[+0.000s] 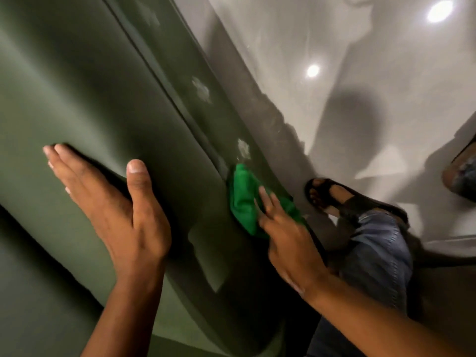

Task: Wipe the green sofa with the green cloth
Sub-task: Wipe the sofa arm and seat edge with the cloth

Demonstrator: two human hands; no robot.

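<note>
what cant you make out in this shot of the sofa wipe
Head view, the only one:
green cloth: partly covered by the right hand, so its full extent is hidden.
green sofa: cut off by the left, top and bottom edges.
pale patches on the sofa: blurred; stain or wear, cannot tell.
object at the right edge: cut off and blurred, unidentifiable.

a dark green sofa (90, 99) fills the left side, a seam (164, 81) running down it with pale smudges (202, 90) alongside. a bright green cloth (243, 199) lies against it beside the lowest smudge (244, 148). to the right, a glossy grey floor (283, 47) carries a sandalled foot (324, 194).
</note>
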